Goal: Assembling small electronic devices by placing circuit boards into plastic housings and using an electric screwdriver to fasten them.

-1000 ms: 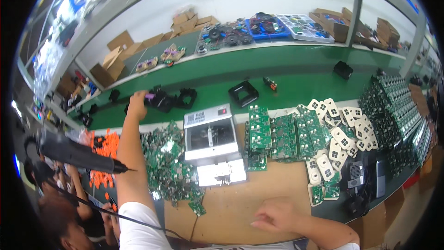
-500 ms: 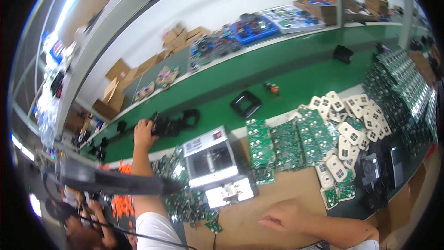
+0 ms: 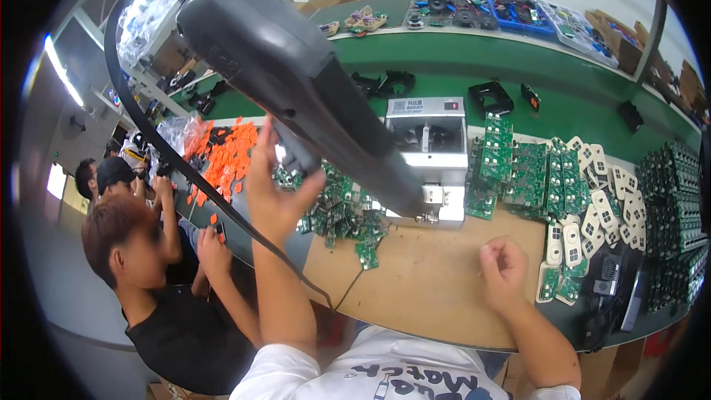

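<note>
My left hand (image 3: 270, 192) is raised behind a large black electric screwdriver (image 3: 296, 67), which crosses the foreground. Its thumb and fingers are around a dark grey, blurred part (image 3: 296, 150), whose kind I cannot make out. The tip of the screwdriver overlaps the front of a silver screw feeder (image 3: 426, 159); I cannot tell if they touch. My right hand (image 3: 505, 270) hovers over the brown work board (image 3: 415, 274), its fingers loosely curled with nothing visible in them. Left of the feeder lies a heap of green circuit boards (image 3: 344, 211).
Circuit board panels (image 3: 529, 174) and white plastic covers (image 3: 603, 207) lie to the right. A tall stack of boards (image 3: 672, 222) stands beyond. Orange parts (image 3: 226, 150) lie left, near a co-worker in a black shirt (image 3: 181, 341). A cable (image 3: 200, 185) loops across the left.
My left hand has drawn back from black parts on the green bench. The screwdriver now appears across the middle. My view has turned left, showing the co-worker; my right hand stays over the board.
</note>
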{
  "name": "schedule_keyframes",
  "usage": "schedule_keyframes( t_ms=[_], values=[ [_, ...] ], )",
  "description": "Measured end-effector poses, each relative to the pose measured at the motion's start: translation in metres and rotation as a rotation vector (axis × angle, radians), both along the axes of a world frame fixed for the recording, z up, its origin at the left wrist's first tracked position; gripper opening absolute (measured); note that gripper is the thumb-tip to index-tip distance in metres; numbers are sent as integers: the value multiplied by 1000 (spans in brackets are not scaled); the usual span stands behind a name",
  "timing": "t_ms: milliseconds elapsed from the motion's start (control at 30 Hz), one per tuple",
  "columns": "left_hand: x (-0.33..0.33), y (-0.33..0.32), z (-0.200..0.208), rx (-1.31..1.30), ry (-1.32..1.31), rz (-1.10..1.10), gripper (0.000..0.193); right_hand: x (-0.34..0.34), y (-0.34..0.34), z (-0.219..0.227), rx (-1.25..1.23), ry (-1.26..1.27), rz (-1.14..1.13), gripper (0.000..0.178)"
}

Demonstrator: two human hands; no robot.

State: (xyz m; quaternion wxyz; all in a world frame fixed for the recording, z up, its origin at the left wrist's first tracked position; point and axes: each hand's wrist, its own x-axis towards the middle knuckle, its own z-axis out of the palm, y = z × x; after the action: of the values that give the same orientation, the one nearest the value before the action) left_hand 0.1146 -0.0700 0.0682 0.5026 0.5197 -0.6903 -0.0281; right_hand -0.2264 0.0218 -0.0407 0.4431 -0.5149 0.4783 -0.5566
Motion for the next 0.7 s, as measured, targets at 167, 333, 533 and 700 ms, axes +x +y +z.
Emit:
schedule_keyframes(
  t_ms=[167,333,533,700],
  values=[
    [-29,101,-16,177,-290,-220,83,-12,7,29,-95,-157,-122,10],
    [-71,124,-11,446,-507,-650,51,-48,5,88,-696,-352,-405,13],
    [-124,100,-14,468,-751,-766,54,-50,-67,113,-473,897,-178,59],
    [-130,60,17,125,-482,-750,37,-20,-116,68,-361,930,-123,94]
  ],
)
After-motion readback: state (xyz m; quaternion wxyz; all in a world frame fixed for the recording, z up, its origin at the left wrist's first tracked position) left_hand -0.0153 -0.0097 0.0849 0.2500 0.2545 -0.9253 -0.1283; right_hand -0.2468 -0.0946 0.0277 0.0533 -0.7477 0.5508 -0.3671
